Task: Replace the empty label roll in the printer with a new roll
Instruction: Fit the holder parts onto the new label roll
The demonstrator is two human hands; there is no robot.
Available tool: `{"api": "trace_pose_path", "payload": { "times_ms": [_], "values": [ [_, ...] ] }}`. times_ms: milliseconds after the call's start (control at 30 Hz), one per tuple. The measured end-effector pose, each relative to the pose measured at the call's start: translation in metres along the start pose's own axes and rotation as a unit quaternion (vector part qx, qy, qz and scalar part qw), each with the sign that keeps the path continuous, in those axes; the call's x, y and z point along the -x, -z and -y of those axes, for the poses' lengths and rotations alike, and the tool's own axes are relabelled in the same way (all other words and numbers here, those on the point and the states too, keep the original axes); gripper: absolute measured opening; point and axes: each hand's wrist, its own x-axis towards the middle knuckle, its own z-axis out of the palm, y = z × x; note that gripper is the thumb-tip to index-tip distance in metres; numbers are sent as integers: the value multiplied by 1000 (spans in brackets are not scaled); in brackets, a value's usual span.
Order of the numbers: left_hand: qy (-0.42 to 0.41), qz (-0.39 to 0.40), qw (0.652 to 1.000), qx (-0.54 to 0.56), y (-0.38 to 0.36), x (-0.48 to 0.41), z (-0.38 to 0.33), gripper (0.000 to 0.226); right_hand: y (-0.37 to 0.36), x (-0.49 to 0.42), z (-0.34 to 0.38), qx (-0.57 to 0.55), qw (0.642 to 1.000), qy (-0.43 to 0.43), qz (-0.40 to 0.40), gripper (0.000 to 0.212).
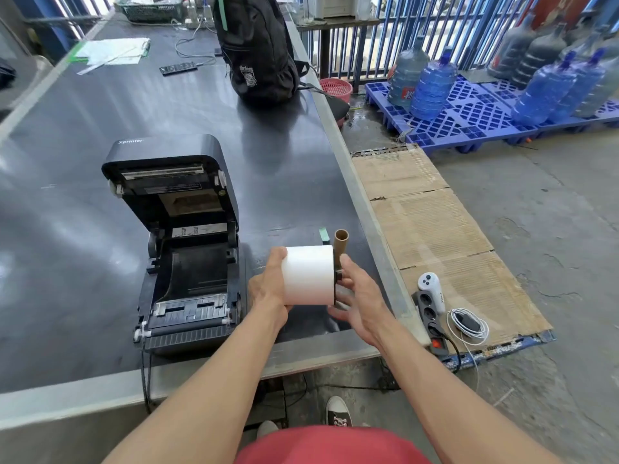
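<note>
Dark grey desk (100, 112), open-sided workshop, concrete floor to the right. Black printer (187, 262) sat near the front edge, lid swung up and back, roll bay exposed. White label roll (308, 276) was held in the air just right of the printer, axis sideways. Left hand (268, 283) clamped on its left end, thumb on top. Right hand (358, 296) at the right end, thumb and fingers closed round the black spindle (339, 275) sticking out there. Brown cardboard core (341, 242) stood upright on the desk just behind the roll. Black backpack (258, 51) further back; blue water jugs (432, 85) on a blue pallet (469, 118).
</note>
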Motion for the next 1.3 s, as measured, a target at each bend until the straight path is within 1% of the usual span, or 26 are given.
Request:
{"api": "trace_pose_path", "payload": {
  "times_ms": [33,67,100,233,333,433,500,533,567,600,633,667,700,733,767,800,867,900,933,967,1000,1100,1133,1200,1267,1300],
  "values": [
    [0,-2,1000,4,-1,2,3,44,-4,0,0,6,1000,-4,12,64],
    [1,-6,1000,7,-2,3,6,46,-8,0,-1,18,1000,-7,7,76],
    [0,-9,1000,6,-3,4,10,49,-12,0,-1,32,999,-9,-11,82],
    [-21,-7,1000,-6,-4,8,18,51,-19,-4,-2,26,996,15,-84,76],
    [-14,27,1000,6,-2,8,16,49,-18,-7,-3,40,994,43,-97,77],
    [18,93,995,-12,6,10,12,61,-11,-9,-3,38,994,50,-93,82],
    [44,116,991,-40,14,12,11,73,-4,-11,-3,41,994,48,-91,87],
    [56,111,991,-47,18,11,10,75,0,-12,-3,38,994,42,-90,89],
    [57,98,993,-47,22,10,9,71,4,-13,-4,33,995,34,-91,91],
    [38,70,995,-59,25,8,9,62,7,-13,-6,30,995,27,-91,94],
    [0,33,995,-97,26,4,10,51,11,-13,-7,33,995,23,-92,96],
    [-48,-6,987,-155,27,1,13,38,14,-12,-7,41,995,21,-93,96],
    [-92,-44,970,-221,27,-3,16,27,16,-11,-8,50,994,21,-93,96],
    [-123,-75,945,-293,27,-6,19,18,18,-10,-8,55,994,22,-95,96],
    [-143,-89,918,-358,27,-8,21,17,19,-9,-8,53,993,21,-100,98],
    [-160,-84,890,-418,28,-11,25,23,20,-9,-8,47,993,20,-105,100],
    [-179,-52,827,-531,31,-17,31,44,21,-9,-7,37,993,18,-109,102],
    [-187,-43,797,-572,31,-19,35,50,22,-9,-6,34,994,19,-106,101],
    [-196,-41,775,-599,31,-19,39,51,23,-9,-4,33,994,20,-102,99],
    [-202,-42,766,-608,31,-19,42,50,24,-8,-2,31,995,21,-98,97],
    [-200,-46,768,-607,29,-20,43,50,24,-7,0,29,995,22,-95,94],
    [-138,-67,798,-583,26,-21,38,49,24,-6,4,21,995,21,-93,86],
    [-123,-68,798,-586,25,-22,36,44,24,-6,4,21,995,21,-94,84],
    [-114,-58,789,-601,27,-21,33,23,23,-5,5,25,995,23,-93,80],
    [-129,-52,784,-605,29,-17,35,10,20,-4,4,30,995,24,-92,80],
    [-149,-54,791,-591,30,-16,36,7,19,-4,3,33,995,25,-94,81]
  ]
}}
